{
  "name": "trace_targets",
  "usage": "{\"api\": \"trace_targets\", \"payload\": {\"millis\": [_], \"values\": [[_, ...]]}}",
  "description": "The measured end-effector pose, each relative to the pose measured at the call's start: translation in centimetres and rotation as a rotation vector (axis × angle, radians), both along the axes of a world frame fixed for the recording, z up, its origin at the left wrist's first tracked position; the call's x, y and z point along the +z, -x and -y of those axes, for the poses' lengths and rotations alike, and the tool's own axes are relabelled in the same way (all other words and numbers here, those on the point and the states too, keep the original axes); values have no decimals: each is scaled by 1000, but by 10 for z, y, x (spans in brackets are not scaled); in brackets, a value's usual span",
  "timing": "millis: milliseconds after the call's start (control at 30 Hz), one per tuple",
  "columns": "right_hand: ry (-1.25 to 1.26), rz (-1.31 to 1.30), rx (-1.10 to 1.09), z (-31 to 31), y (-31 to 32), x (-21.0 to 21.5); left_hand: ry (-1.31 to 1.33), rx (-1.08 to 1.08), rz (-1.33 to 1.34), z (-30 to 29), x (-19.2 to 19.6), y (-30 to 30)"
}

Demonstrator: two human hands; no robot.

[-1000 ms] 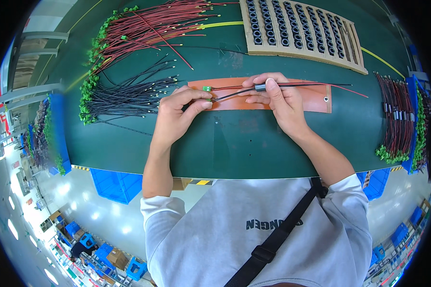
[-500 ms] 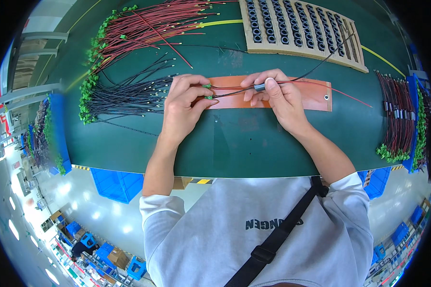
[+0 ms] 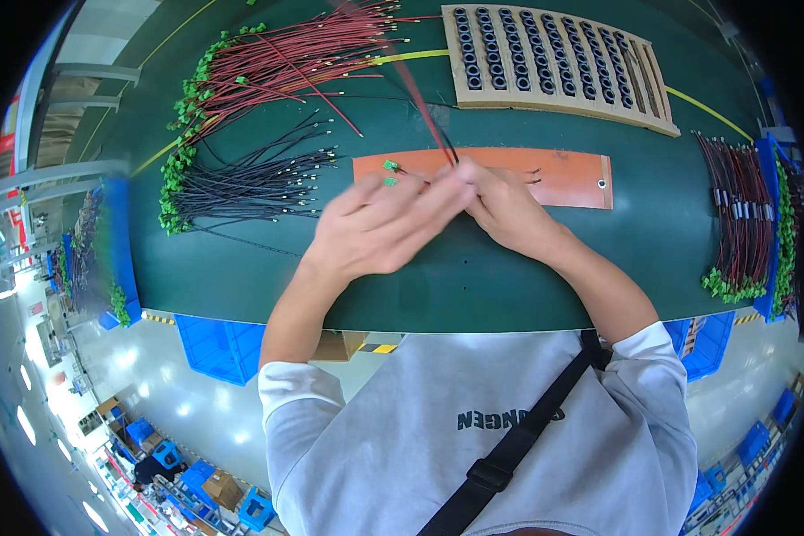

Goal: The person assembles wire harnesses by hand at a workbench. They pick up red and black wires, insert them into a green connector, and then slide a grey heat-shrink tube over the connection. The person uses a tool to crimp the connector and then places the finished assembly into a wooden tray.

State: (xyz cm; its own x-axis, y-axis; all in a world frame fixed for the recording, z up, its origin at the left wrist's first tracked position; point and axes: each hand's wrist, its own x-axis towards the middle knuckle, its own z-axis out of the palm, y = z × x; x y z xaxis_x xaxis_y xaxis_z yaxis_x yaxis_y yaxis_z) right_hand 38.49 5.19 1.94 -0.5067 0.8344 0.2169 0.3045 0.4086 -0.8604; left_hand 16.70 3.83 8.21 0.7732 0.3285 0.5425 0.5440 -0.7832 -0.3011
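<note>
My left hand (image 3: pixel 380 219) and my right hand (image 3: pixel 514 205) meet above an orange strip (image 3: pixel 576 179). Their fingertips close together around red and black wires (image 3: pixel 454 154), whose upper lengths rise away, blurred by motion. Pressed together, the left fingers reach across to the right hand's pinch. Two small green connectors (image 3: pixel 391 166) show just beyond the left fingers, over the strip's left part. The dark cylindrical sleeve seen earlier on the wires is hidden now. Two short dark marks (image 3: pixel 533 176) lie on the strip beside my right hand; I cannot tell what they are.
Bundles of red wires (image 3: pixel 286 67) and black wires (image 3: pixel 250 179) with green connectors lie at left. A wooden rack (image 3: pixel 509 96) holds rows of dark rings at the back. Finished-looking wire bundles (image 3: pixel 737 214) lie at right by a blue bin edge (image 3: pixel 766 223).
My left hand has moved right to meet my right hand, which has shifted slightly left. The free wire ends, formerly stretching right, now point up and away. The sleeve has gone out of sight.
</note>
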Motion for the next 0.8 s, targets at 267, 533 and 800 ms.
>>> {"api": "trace_targets", "payload": {"millis": [267,533,800], "values": [[137,-20,30,3,-2,18,19,-16,56,-50,-7,20],[112,-1,38,5,-4,16,56,251,17,-66,-4,101],[-205,49,-132,2,-1,3,979,456,435,-23,7,100]]}}
